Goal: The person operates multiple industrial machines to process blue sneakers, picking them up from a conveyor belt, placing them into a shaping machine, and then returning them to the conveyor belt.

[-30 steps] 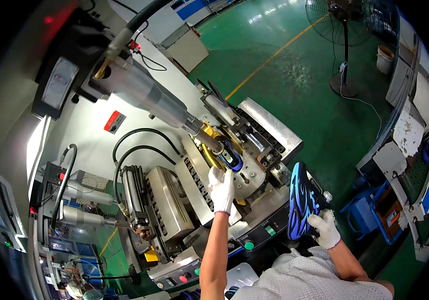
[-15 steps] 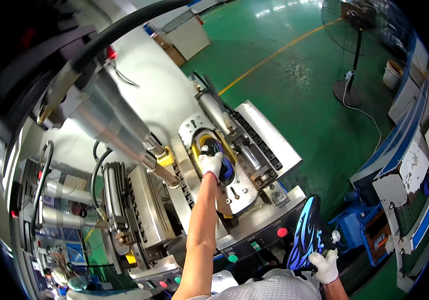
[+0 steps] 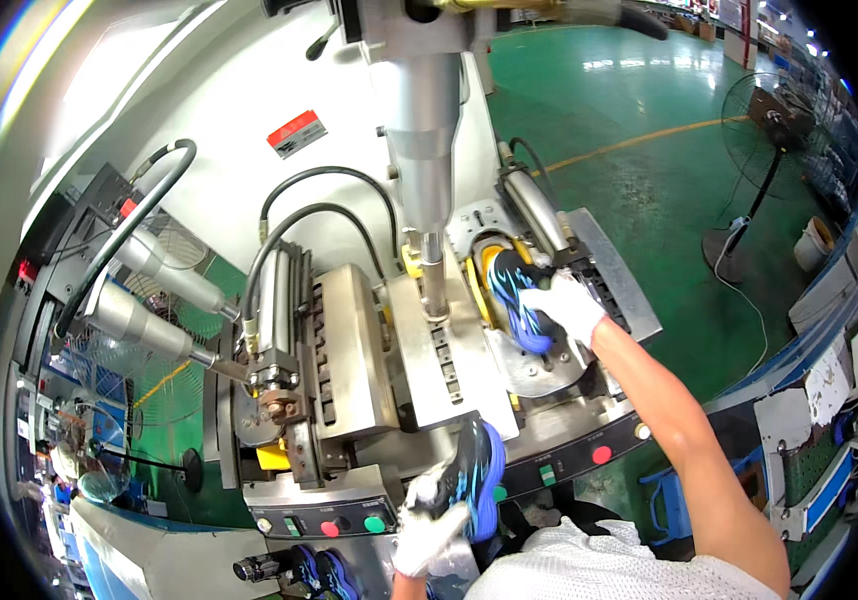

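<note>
My left hand (image 3: 427, 535), in a white glove, grips a black-and-blue sports shoe (image 3: 474, 475) by its heel end, low in front of the machine. With my right arm stretched forward, my gloved right hand (image 3: 566, 303) grips a second black-and-blue shoe (image 3: 517, 300), which sits tilted in the yellow-lined mould (image 3: 489, 255) at the machine's right station. Its sole edge is blue. A steel press rod (image 3: 434, 285) stands upright just left of that mould.
Several more shoes (image 3: 334, 572) lie on a metal shelf at the lower left. The front panel has red and green buttons (image 3: 602, 455). Black hoses (image 3: 329, 175) arch over the left station. A standing fan (image 3: 779, 120) and a blue stool (image 3: 667, 508) are to the right.
My left hand has left the mould and come back with a shoe. My right hand has carried its shoe forward from the right side into the mould. The view has turned.
</note>
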